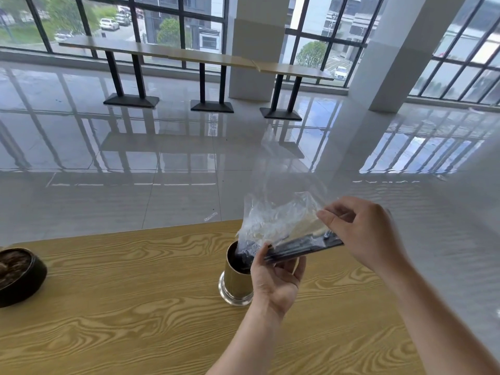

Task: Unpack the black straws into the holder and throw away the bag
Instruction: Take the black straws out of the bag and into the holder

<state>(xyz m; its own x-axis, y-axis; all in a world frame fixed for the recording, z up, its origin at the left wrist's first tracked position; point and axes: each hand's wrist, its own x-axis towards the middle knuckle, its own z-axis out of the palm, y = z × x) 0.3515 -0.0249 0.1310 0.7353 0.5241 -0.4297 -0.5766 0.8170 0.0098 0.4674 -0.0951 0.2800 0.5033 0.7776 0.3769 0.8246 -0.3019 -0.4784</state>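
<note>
I see left hand (276, 280) gripping black straws (297, 249) through bag (278, 217), lower ends at holder (235, 282) mouth, mid counter (135, 307). Right hand (370, 236) pinches upper end. My worry: bundle tilted, so straws could miss rim and spill; nudge could tip holder.

— First inspector: We record the near table (135, 307) as yellow-tan, with bold brown grain in swirls and loops.

— Second inspector: Agreed. We log the holder (235, 282) as brass-gold with a silvery ring at its base. The straws (303, 246) are black. The bag (278, 217) is clear, whitish where it crinkles.

— First inspector: At the near left, we note the bowl (32, 277) as black, its contents mottled brown.

— Second inspector: We enter the floor (108, 163) as glossy pale grey tile with thin dark joints and a barred reflection. The window frames (184, 31) are black. The far tables (167, 51) have pale tan tops and black legs. The pillars (257, 50) are white.
</note>
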